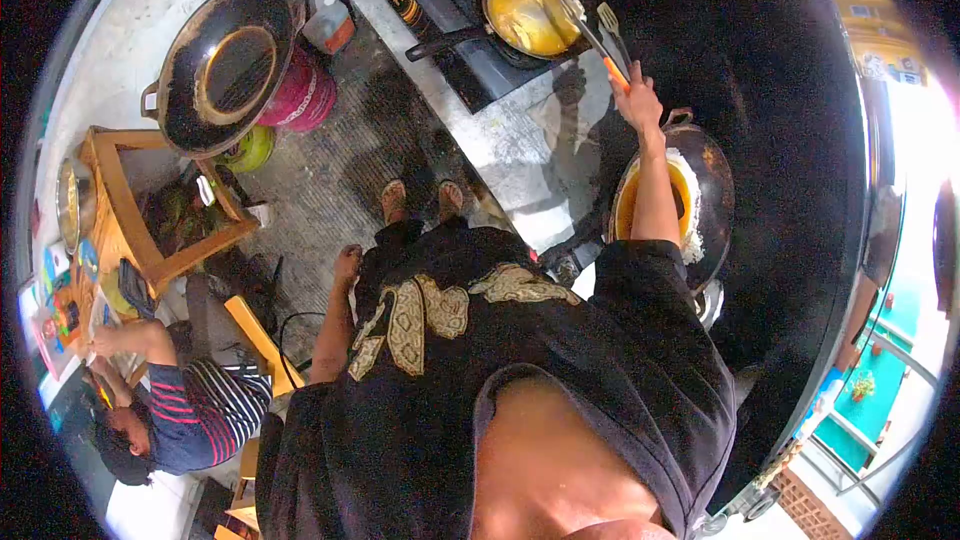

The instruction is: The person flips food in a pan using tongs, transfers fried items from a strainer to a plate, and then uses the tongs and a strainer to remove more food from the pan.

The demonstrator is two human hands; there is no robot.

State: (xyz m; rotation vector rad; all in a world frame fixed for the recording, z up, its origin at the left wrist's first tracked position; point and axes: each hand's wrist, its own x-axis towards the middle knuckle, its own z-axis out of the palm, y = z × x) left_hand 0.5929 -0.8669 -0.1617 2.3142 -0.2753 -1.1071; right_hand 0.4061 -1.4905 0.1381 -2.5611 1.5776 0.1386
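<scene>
My right hand is closed around the orange handle of metal tongs. One arm of the tongs reaches into a frying pan of yellow oil, where pale food lies. The other arm, with a slotted end, stands apart beyond the rim. Below my right forearm is a wok with brown-yellow liquid and a whitish crust along its edge; my forearm hides part of it. My left hand hangs low beside my black clothing, fingers curled, with nothing visible in it.
The frying pan sits on a black stove. At the left, a large dark wok stands near a pink gas cylinder and a green one. A wooden stool and a seated person are on my left.
</scene>
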